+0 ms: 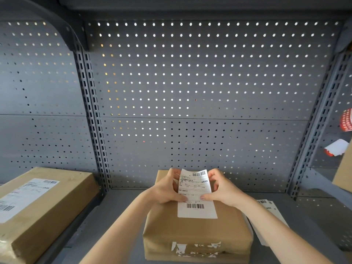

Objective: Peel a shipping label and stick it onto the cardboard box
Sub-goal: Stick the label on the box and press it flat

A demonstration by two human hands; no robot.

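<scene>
A brown cardboard box (198, 231) stands on the grey shelf in front of me, with torn white tape remnants on its near face. A white shipping label (196, 189) with barcodes lies over its top; the lower part rests flat on the box and the upper part curls up off it. My left hand (167, 187) holds the label's left edge, thumb pressing near the middle. My right hand (222, 187) holds the right edge, thumb also on the label.
A second cardboard box (42, 210) bearing a label sits at the left. More label sheets (268, 208) lie on the shelf right of the box. A pegboard wall (190, 92) stands behind. A red-and-white roll (346, 121) and another carton (342, 172) hang at the far right.
</scene>
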